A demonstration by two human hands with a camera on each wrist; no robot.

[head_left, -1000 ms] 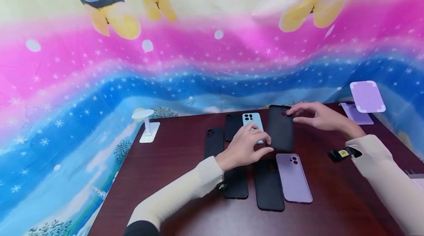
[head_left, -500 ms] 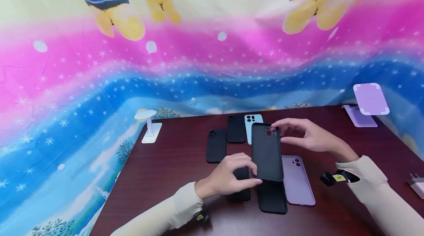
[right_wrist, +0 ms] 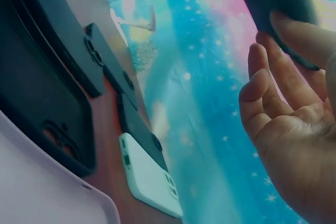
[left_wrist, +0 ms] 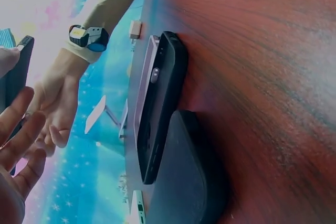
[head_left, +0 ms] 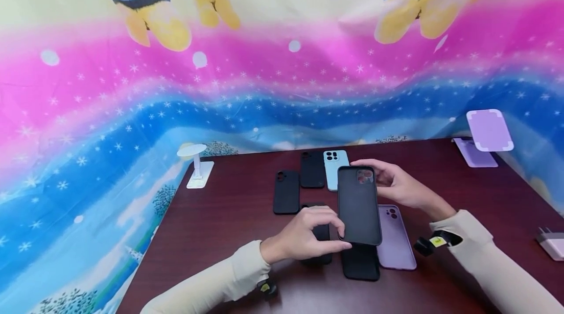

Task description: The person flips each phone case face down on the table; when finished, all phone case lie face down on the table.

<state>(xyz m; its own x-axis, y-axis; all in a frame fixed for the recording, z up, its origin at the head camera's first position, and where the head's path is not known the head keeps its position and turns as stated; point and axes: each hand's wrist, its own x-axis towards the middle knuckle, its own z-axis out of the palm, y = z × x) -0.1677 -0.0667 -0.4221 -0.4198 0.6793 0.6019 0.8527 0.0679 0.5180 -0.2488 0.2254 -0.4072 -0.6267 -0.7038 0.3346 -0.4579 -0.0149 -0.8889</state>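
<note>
A black phone case [head_left: 359,206] is held up above the table, its hollow inner side and camera cutout in sight in the head view. My left hand [head_left: 304,233] pinches its lower left corner between thumb and fingers. At the upper right edge, my right hand [head_left: 401,184] grips it, some fingers hidden behind. Beneath lie another black case [head_left: 361,266] and a lilac case [head_left: 398,240]. One more black case [head_left: 323,233] is partly covered by my left hand. Farther back are two black cases, one nearer [head_left: 286,194] and one behind [head_left: 312,169], beside a light blue case [head_left: 333,169].
A white stand [head_left: 197,167] is at the table's back left, and a lilac phone stand [head_left: 490,130] at the back right. A plug charger [head_left: 552,244] lies near the right edge. Behind the dark red table [head_left: 233,216] hangs a printed cloth [head_left: 264,69].
Both hands have brought the black case down and nearer to me from the back of the table. The right hand's fingers have moved from its front face to behind its upper edge.
</note>
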